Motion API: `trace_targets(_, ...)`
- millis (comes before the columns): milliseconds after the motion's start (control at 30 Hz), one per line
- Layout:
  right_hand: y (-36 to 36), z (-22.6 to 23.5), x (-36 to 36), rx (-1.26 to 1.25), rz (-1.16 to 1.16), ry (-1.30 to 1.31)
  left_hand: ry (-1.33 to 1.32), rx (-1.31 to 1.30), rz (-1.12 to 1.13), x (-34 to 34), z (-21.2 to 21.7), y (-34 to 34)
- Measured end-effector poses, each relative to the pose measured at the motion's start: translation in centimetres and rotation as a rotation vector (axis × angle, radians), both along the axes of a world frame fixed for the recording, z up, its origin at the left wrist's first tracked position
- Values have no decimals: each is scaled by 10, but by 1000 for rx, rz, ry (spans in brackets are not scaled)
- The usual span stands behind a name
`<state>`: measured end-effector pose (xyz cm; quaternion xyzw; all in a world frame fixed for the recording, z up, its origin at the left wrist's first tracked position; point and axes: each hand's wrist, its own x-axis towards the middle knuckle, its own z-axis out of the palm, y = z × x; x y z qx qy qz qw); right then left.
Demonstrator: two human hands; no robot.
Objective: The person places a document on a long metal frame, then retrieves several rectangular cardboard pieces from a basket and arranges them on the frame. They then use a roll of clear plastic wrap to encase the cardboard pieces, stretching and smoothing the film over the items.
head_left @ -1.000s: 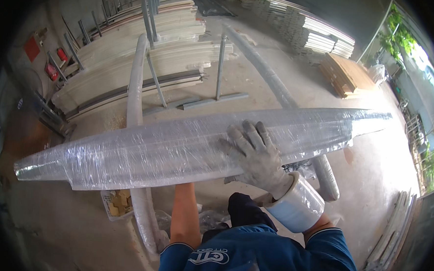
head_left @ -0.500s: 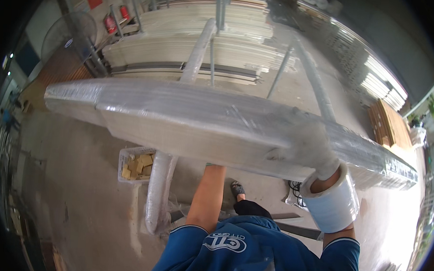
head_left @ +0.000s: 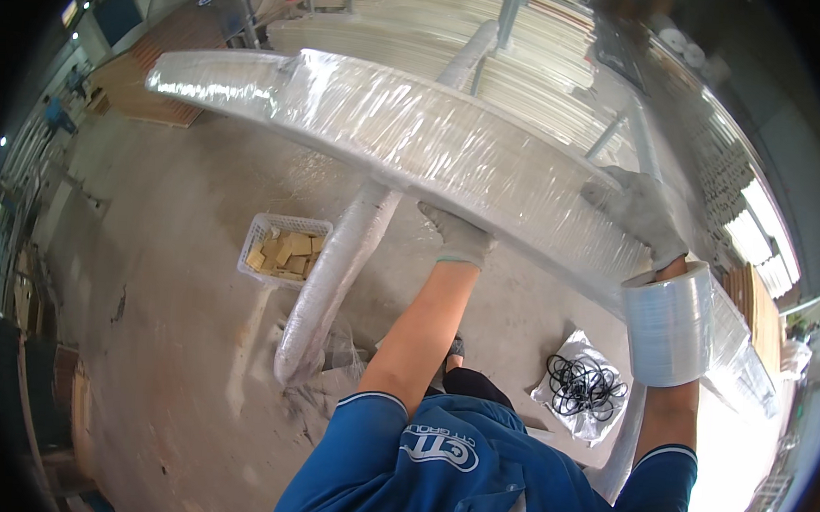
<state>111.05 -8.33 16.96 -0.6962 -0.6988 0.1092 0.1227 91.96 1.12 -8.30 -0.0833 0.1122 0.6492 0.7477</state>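
Head view: a long film-wrapped bundle [head_left: 489, 172] slants from upper left to lower right, crossing a wrapped support bar [head_left: 334, 284]. At centre, the left hand [head_left: 462, 237] has its thumb apart, fingers hidden beneath, seemingly propping. Right of centre, the blurred right hand [head_left: 642, 213] lies over it, likely steadying; I cannot tell its grip. A stretch-film roll [head_left: 666, 325] rings the right forearm [head_left: 673, 409], perhaps for reach.

Two gloved hands [head_left: 464, 240] — one film roll [head_left: 668, 327], one wrapped bundle [head_left: 434, 146] — one basket [head_left: 291, 222], one black cable tangle [head_left: 585, 388].
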Motion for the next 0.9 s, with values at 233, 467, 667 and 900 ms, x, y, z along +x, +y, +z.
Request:
trace_targets(233,53,-37,41,215,123,-270,6,-36,69,4,-4,1)
trace_targets(467,104,-53,80,128,232,-290,35,-90,130,25,-12,-1)
trace_targets(667,137,-54,90,-127,105,-271,457,-128,46,24,4,-31)
trace_targets(900,59,27,17,622,376,27,2342,152,566,-123,34,-265)
